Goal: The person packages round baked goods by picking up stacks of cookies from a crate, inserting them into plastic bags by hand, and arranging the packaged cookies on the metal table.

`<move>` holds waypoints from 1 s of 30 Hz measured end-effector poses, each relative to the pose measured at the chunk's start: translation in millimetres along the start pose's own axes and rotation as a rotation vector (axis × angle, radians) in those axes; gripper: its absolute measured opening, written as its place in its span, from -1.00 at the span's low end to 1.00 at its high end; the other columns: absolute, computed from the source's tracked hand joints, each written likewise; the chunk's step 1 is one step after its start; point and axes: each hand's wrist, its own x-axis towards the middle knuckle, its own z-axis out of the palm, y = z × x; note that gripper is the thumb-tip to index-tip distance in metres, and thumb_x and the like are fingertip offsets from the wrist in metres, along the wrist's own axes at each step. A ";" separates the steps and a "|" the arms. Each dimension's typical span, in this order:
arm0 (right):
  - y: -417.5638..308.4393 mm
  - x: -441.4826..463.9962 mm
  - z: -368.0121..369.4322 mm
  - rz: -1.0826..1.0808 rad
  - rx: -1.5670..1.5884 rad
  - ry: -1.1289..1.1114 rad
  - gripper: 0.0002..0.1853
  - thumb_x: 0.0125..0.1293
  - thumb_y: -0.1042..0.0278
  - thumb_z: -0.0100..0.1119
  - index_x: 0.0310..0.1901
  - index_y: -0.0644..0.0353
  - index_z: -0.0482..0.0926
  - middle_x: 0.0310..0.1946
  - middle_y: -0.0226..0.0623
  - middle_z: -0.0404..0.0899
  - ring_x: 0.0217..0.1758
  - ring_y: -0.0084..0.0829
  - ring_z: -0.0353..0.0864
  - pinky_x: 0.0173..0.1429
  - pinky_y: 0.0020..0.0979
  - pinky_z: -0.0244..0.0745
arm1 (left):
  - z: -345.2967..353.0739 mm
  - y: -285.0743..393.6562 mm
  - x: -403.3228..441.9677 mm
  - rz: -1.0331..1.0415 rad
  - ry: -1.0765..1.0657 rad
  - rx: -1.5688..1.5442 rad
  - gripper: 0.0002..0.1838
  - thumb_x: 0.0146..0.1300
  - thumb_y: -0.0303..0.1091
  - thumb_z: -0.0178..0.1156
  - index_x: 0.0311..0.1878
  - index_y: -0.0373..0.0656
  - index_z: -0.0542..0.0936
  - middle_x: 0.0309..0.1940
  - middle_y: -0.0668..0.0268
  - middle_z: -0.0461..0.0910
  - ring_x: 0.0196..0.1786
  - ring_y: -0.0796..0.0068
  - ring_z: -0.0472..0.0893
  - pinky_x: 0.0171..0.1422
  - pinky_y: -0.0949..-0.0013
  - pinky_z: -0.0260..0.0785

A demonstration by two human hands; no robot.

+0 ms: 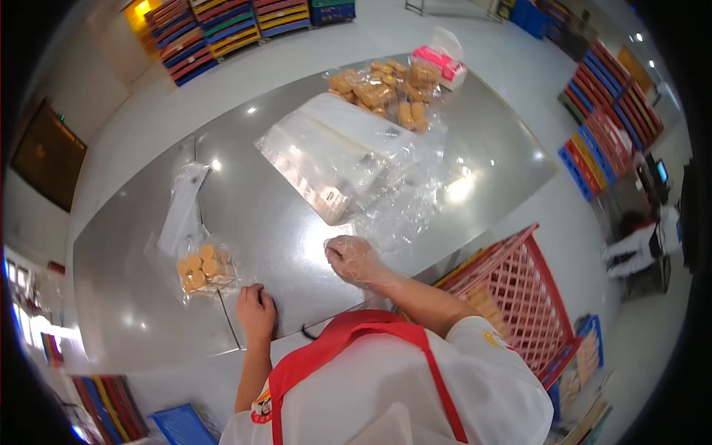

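My left hand (pixel 256 313) rests at the near edge of the steel table (pixel 289 268), its fingers curled in and nothing showing in them. Just left of it lies a clear bag of round, tan biscuit-like pieces (pixel 202 268). My right hand (pixel 353 259), in a clear plastic glove, is closed above the tabletop; whatever it may hold is hidden. Beyond that hand spreads a stack of clear plastic bags (pixel 322 148), with loose crumpled plastic at its right side.
Several filled bags of tan pieces (pixel 371 90) lie at the far side beside a pink and white box (pixel 443 65). Another folded plastic bag (pixel 182 208) lies at left. A red crate (pixel 530 300) stands by my right arm. Stacked crates (pixel 215 33) line the back.
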 end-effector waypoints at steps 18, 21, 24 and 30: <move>-19.6 -83.8 0.7 0.401 -0.184 0.368 -0.78 0.32 0.24 0.10 -0.36 0.24 0.51 -0.41 -0.02 0.58 -0.29 -0.01 0.60 -0.15 -0.06 0.49 | 98.9 99.9 63.0 0.644 -0.558 -0.552 -0.91 0.17 -0.48 0.15 -0.27 -0.21 0.60 -0.38 0.13 0.58 -0.35 0.08 0.56 -0.23 0.17 0.42; -35.2 -204.4 -14.5 0.561 -0.237 0.373 -0.71 0.38 0.14 0.09 -0.31 0.22 0.55 -0.37 -0.07 0.57 -0.25 0.00 0.60 -0.12 -0.06 0.50 | 81.9 103.5 54.2 0.730 -0.577 -0.422 -0.91 0.23 -0.46 0.14 -0.25 -0.21 0.60 -0.34 0.14 0.61 -0.29 0.07 0.60 -0.16 0.18 0.45; -59.3 -336.5 -9.8 1.259 -0.053 0.797 -0.60 0.35 0.03 0.13 0.01 0.19 0.63 -0.11 -0.09 0.67 0.03 -0.18 0.63 0.12 -0.24 0.52 | 80.4 109.6 54.7 0.670 -0.557 -0.336 -0.89 0.24 -0.42 0.14 -0.23 -0.21 0.60 -0.31 0.13 0.64 -0.26 0.07 0.63 -0.14 0.18 0.46; -121.2 -575.5 21.3 1.504 0.240 2.159 -0.83 0.28 0.26 0.15 -0.21 0.16 0.55 -0.56 -0.46 0.43 -0.58 -0.59 0.36 -0.55 -0.49 0.27 | 94.2 140.4 31.6 0.657 -0.579 -0.470 -0.88 0.26 -0.47 0.13 -0.19 -0.30 0.58 -0.35 0.13 0.62 -0.32 0.20 0.60 -0.16 0.24 0.45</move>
